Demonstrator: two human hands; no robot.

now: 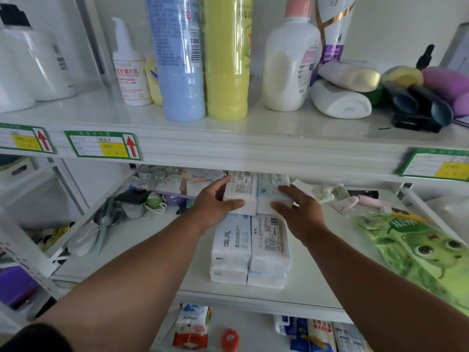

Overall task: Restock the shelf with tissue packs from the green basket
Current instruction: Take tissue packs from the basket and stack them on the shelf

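White store shelving fills the view, three tiers deep, with green-framed price labels clipped to the edge of the upper tier. Nearest, on the lowest tier, lie a red-and-white packet and a small orange cap. Both bare forearms reach up from the bottom corners over the middle shelf. On that shelf, close to its front edge, four tissue packs sit two across and two high, touching side by side. Behind them stands a second group, and both hands are on its top pair. The left hand is clamped on the left upper tissue pack, thumb on its near end and fingers along its left side. The right hand grips the right upper tissue pack, thumb on the near end and fingers spread over the top. These two packs touch each other. To the right lies a green pouch with a cartoon face; to the left, a hairbrush and small clutter. Farther up, the top tier carries a tall blue bottle, a yellow bottle touching it, and a white pump bottle with a pink top.
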